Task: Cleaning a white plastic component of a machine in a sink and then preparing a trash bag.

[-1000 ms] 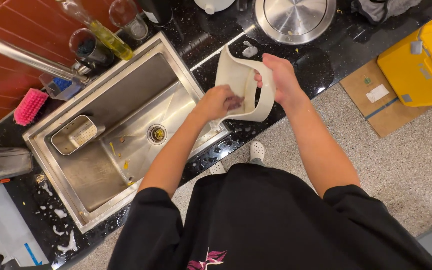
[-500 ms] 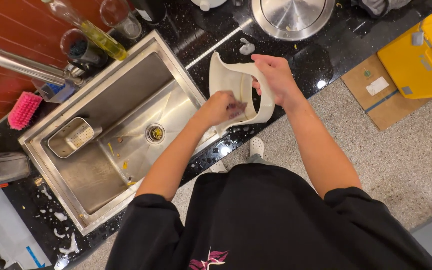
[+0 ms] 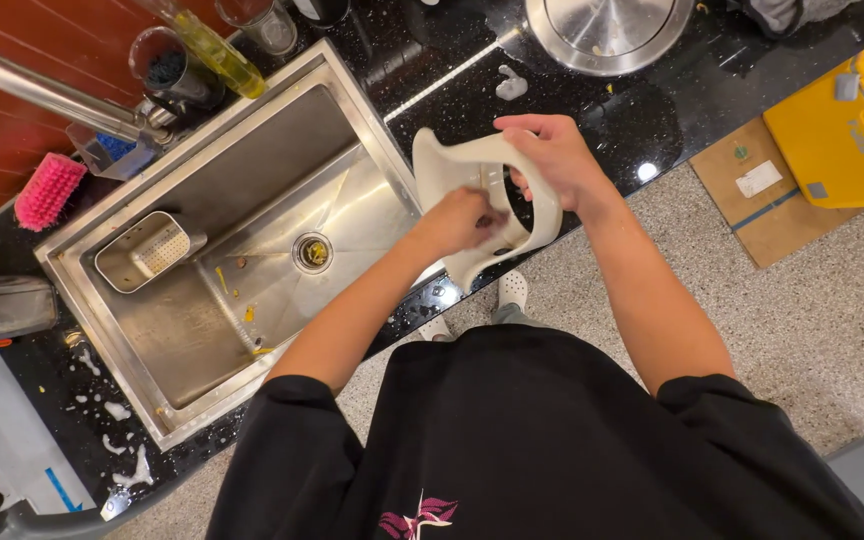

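Gripping cream plastic pitcher (image 3: 472, 190) by handle: your right hand (image 3: 552, 160) clenched round it. Left hand (image 3: 462, 220) pinches small dark scrubber, pressed against pitcher wall, just right of sink (image 3: 82, 290) over desk edge. Pitcher likely light, stiff, wet-slippery; handle safest hold.

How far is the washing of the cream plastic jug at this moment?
In hand: the right hand holds the cream plastic jug by its handle over the steel sink edge, while the left hand rubs inside it. Done: foam flecks lie on the black counter. Left: no water runs, so rinsing remains.
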